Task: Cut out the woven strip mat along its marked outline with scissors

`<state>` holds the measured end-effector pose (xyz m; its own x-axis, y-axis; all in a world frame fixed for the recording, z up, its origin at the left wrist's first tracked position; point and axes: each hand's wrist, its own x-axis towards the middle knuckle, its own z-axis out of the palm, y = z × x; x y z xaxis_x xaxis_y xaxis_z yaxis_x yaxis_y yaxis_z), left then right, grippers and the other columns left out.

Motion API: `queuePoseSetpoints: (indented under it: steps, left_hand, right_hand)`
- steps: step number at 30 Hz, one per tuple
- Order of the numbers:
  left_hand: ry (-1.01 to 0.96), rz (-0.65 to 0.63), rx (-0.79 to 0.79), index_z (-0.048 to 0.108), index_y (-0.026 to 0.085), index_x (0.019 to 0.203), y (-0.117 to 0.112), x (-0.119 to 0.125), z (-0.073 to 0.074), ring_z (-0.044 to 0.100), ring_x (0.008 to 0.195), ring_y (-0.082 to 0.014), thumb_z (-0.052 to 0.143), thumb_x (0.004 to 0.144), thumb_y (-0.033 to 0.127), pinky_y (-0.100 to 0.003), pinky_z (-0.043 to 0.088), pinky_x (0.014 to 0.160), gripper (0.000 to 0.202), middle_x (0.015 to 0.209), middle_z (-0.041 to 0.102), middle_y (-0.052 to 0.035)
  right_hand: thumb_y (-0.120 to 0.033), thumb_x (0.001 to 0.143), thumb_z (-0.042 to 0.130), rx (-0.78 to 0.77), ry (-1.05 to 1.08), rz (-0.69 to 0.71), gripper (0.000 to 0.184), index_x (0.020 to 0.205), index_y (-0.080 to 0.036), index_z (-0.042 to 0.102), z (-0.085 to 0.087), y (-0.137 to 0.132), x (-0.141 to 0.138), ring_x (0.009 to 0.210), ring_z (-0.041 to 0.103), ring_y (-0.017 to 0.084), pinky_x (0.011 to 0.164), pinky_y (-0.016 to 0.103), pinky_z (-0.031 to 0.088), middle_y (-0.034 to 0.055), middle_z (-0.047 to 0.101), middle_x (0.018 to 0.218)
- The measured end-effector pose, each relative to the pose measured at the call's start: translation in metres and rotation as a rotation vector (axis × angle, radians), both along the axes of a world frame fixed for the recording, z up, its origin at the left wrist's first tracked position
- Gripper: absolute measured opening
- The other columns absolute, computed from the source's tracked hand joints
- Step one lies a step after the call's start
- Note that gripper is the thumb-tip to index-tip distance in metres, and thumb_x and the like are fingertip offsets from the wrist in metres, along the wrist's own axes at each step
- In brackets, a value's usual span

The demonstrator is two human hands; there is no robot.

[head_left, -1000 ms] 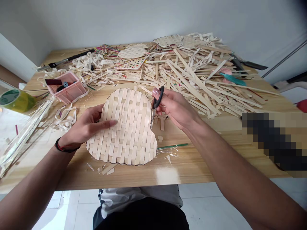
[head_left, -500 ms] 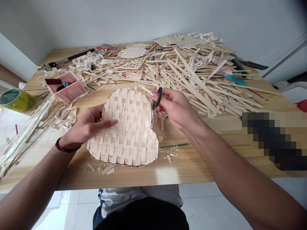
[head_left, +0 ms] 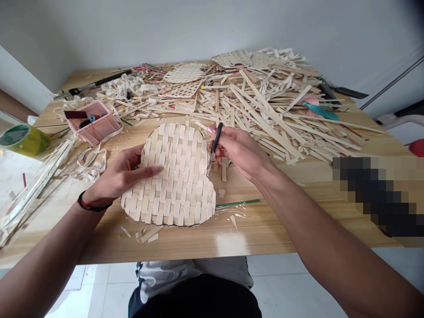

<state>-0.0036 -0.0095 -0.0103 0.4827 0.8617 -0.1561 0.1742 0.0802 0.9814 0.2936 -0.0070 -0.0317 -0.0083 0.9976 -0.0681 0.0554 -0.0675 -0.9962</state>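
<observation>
A heart-shaped mat woven from pale flat strips (head_left: 175, 176) lies on the wooden table (head_left: 258, 229) in front of me. My left hand (head_left: 121, 174) grips its left edge, thumb on top and fingers hidden beneath. My right hand (head_left: 240, 148) is closed on small black-handled scissors (head_left: 213, 148), whose blades point down into the notch on the mat's right edge.
A big heap of loose pale strips (head_left: 265, 106) and more woven pieces (head_left: 185, 73) cover the far half of the table. A pink tray (head_left: 94, 121) and a green tape roll (head_left: 21, 139) sit at the left. A black-handled tool (head_left: 96, 83) lies far left. Offcuts (head_left: 147, 233) lie near the front edge.
The scissor handles have closed together in my right hand. The mat has shifted slightly under the blades. My left hand has stayed in place.
</observation>
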Motion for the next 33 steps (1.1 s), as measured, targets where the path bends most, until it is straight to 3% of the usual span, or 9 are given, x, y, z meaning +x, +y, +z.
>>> queuePoseSetpoints:
  steps: [11, 17, 21, 27, 33]
  left_hand:
    - [-0.006, 0.028, -0.005, 0.079, 0.018, 0.105, -0.001, 0.002, 0.002, 0.078, 0.076, -0.0205, 0.091, 0.086, 0.033, -0.025, 0.063, 0.06, 0.027, 0.096, 0.083, -0.0065]
    - [0.005, 0.018, -0.023, 0.078, 0.018, 0.104, -0.001, 0.004, 0.002, 0.079, 0.074, -0.0214, 0.091, 0.086, 0.034, -0.025, 0.062, 0.057, 0.028, 0.091, 0.082, -0.0058]
    - [0.01, 0.014, -0.012, 0.077, 0.017, 0.098, -0.001, 0.004, 0.002, 0.078, 0.073, -0.0209, 0.091, 0.086, 0.033, -0.024, 0.061, 0.055, 0.025, 0.088, 0.08, -0.0054]
    - [0.017, 0.012, 0.016, 0.079, 0.017, 0.108, 0.0, 0.001, 0.0, 0.079, 0.078, -0.022, 0.09, 0.087, 0.034, -0.025, 0.063, 0.059, 0.029, 0.095, 0.082, -0.007]
    - [0.02, 0.007, 0.002, 0.078, 0.018, 0.114, -0.001, 0.001, -0.001, 0.08, 0.08, -0.0223, 0.089, 0.089, 0.034, -0.027, 0.066, 0.063, 0.032, 0.105, 0.084, -0.009]
  right_hand:
    - [-0.081, 0.074, 0.088, -0.02, 0.112, 0.099, 0.068, 0.07, -0.021, 0.056, 0.008, -0.003, -0.003, 0.062, 0.047, 0.011, 0.056, 0.028, 0.037, -0.0004, 0.055, 0.07]
    - [-0.064, 0.083, 0.091, -0.039, 0.109, -0.006, 0.052, 0.079, -0.02, 0.064, -0.002, 0.001, -0.001, 0.059, 0.048, 0.011, 0.05, 0.026, 0.036, 0.0, 0.059, 0.07]
    - [-0.062, 0.088, 0.088, -0.027, 0.055, -0.049, 0.048, 0.081, -0.02, 0.064, -0.003, 0.0, -0.002, 0.058, 0.049, 0.011, 0.05, 0.026, 0.038, 0.0004, 0.061, 0.07]
    - [-0.072, 0.081, 0.089, 0.017, -0.004, 0.006, 0.057, 0.084, -0.02, 0.067, 0.0, -0.002, -0.002, 0.06, 0.051, 0.012, 0.052, 0.028, 0.039, 0.002, 0.063, 0.075]
    - [-0.058, 0.081, 0.094, 0.07, 0.132, -0.043, 0.047, 0.088, -0.021, 0.065, 0.002, 0.0, -0.004, 0.058, 0.045, 0.011, 0.048, 0.028, 0.032, 0.0, 0.059, 0.073]
